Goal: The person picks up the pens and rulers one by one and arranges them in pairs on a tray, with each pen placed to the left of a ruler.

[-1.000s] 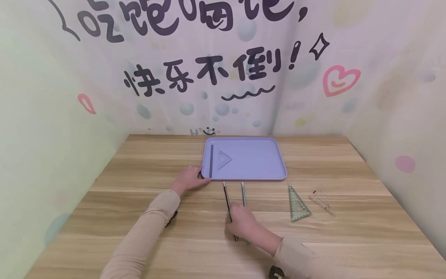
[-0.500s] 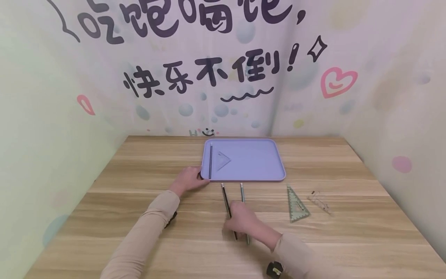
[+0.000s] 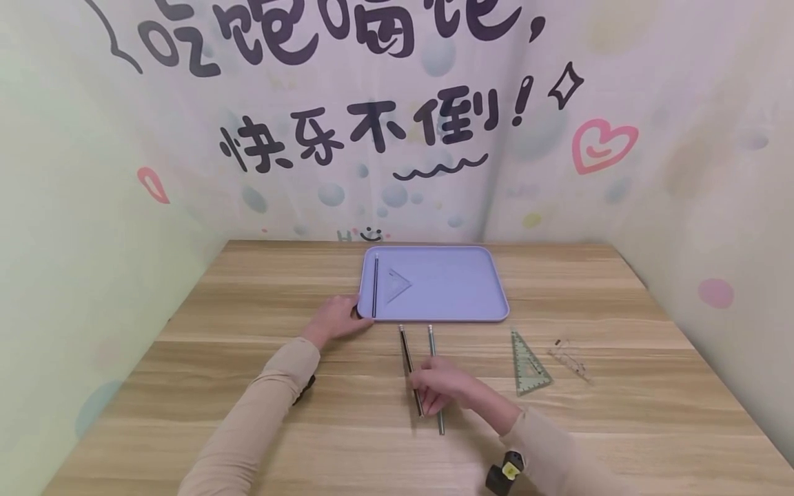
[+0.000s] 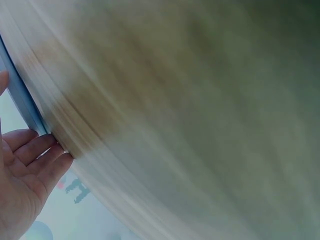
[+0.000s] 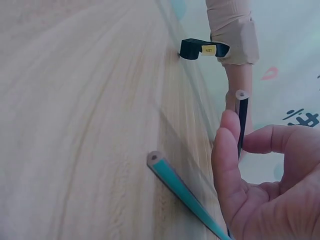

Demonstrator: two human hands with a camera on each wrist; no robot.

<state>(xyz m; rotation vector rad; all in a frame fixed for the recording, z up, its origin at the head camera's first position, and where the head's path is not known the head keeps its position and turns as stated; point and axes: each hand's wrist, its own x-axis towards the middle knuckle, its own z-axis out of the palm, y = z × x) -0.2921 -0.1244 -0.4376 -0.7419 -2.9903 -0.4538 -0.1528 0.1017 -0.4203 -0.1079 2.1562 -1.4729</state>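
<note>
My right hand pinches a black pencil between thumb and fingers. In the right wrist view the black pencil is raised off the table. A teal pencil lies on the table beneath that hand, its unsharpened end showing in the right wrist view. At the left front corner of the purple tray, my left hand holds the rim, thumb at the front and fingers along the side. Inside the tray lie a dark pencil and a clear triangle ruler.
Right of the pencils a green triangle ruler lies on the wooden table. Beside it is a clear, hard-to-see ruler. A patterned curtain with writing hangs behind the table, and pale walls stand on both sides.
My right hand has lifted the black pencil off the table and shifted slightly right, leaving the teal pencil lying. The left hand and tray have stayed in place.
</note>
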